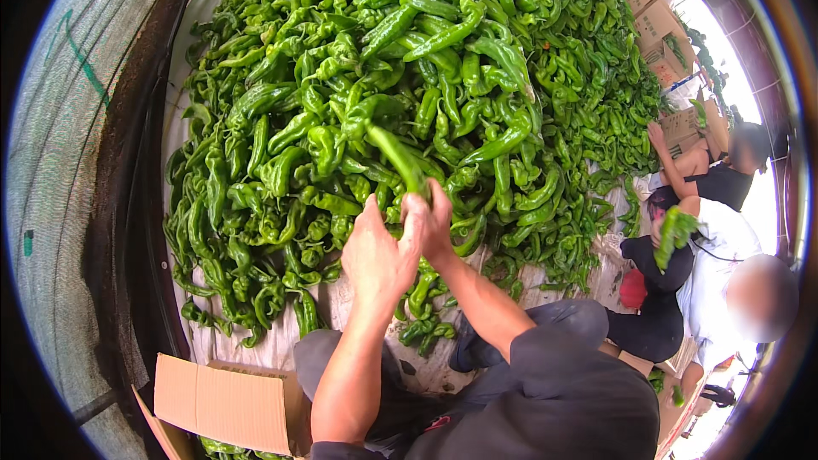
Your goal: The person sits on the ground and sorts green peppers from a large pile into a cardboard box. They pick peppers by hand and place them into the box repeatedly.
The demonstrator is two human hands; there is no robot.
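Observation:
A large heap of long green peppers (307, 102) rises in front of me. Both of my hands meet at its near edge. One long green pepper (397, 156) points up and left from between them, its lower end at my fingers. My right hand (436, 220) is closed round that lower end. My left hand (383, 255) is pressed against the right one, thumb and index finger raised; whether it grips the pepper too cannot be told. A few loose peppers (422, 329) lie on the pale sheet below my hands.
An opened cardboard box (220, 402) with peppers inside stands at lower left. A mesh wall (57, 160) runs along the left. At right, a person in white (722, 262) holds several peppers, and a person in black (722, 185) reaches to the heap. More boxes (658, 25) line the upper right.

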